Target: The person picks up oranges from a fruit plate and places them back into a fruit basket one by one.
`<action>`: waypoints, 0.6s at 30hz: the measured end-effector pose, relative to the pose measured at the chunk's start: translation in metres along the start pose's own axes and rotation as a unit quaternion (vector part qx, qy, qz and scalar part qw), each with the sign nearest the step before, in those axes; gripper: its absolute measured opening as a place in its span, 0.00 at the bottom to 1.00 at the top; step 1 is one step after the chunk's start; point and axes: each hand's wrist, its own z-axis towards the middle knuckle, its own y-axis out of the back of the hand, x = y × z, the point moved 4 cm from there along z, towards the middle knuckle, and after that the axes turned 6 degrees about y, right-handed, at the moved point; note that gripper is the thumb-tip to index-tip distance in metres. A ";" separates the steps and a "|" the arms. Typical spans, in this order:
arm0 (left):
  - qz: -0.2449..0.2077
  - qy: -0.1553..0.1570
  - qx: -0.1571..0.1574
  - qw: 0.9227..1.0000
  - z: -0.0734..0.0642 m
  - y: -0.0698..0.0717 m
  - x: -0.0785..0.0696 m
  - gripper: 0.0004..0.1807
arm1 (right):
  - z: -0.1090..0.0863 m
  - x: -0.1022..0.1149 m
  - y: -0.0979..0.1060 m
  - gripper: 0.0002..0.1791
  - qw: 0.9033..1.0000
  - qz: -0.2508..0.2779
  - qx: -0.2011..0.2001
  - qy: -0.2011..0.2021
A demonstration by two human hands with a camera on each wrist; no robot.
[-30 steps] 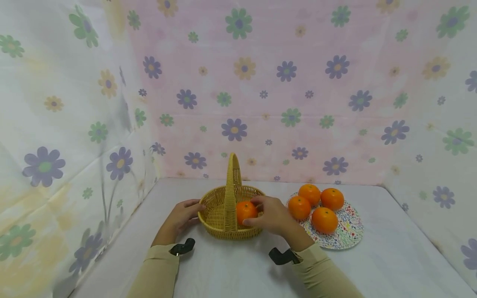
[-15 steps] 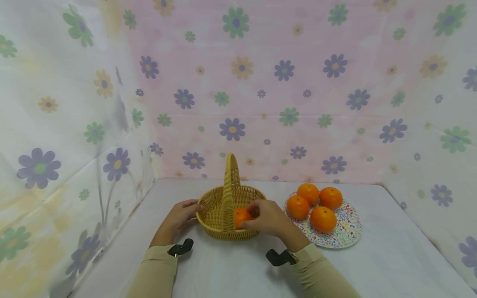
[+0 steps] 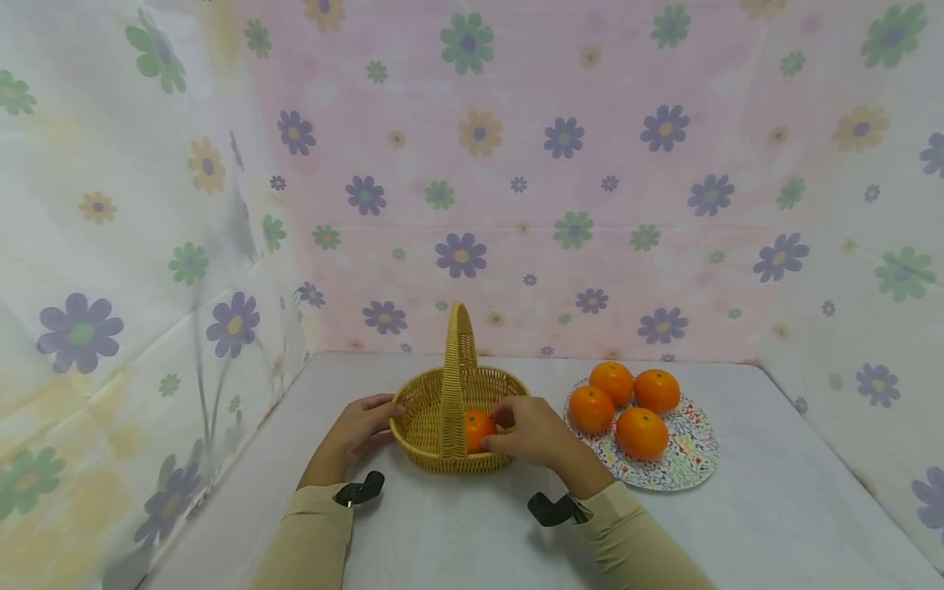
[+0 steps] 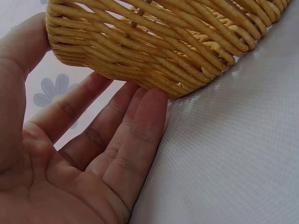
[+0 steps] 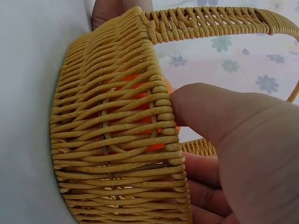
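A yellow wicker basket [image 3: 420, 451] with a tall arched handle stands on the white table. My left hand [image 3: 360, 433] holds its left end, and in the left wrist view the thumb lies at the rim while the fingertips [image 4: 152, 105] touch the lower wall. Inside the basket, right of the handle, is an orange [image 3: 478, 428]. My right hand [image 3: 534, 434] reaches over the right rim and grips that orange between thumb and fingers. Through the weave in the right wrist view, the orange [image 5: 140, 109] shows low in the basket, partly hidden.
Right of the basket, a round plate with colourful speckles [image 3: 689, 455] bears several oranges [image 3: 642, 434]. Flower-printed cloth walls [image 3: 516, 205] close off the back and both sides of the white table [image 3: 457, 533].
My right hand has lowered the orange deeper into the basket and slightly left. Over the last half second it has hardly moved. The left hand stays on the basket.
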 end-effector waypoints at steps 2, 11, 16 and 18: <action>0.000 0.001 0.002 1.000 0.000 0.000 0.000 0.31 | 0.000 0.001 0.001 0.25 1.000 -0.008 -0.004 0.002; 0.002 0.006 0.008 1.000 -0.006 0.002 -0.002 0.31 | -0.001 0.001 0.014 0.27 0.997 -0.041 -0.059 0.005; 0.003 0.004 0.009 1.000 -0.004 0.001 -0.001 0.32 | -0.002 -0.006 0.027 0.24 0.994 -0.039 -0.098 0.000; 0.004 0.004 0.009 1.000 -0.003 -0.001 -0.001 0.32 | -0.003 -0.010 0.032 0.24 0.994 -0.041 -0.105 -0.002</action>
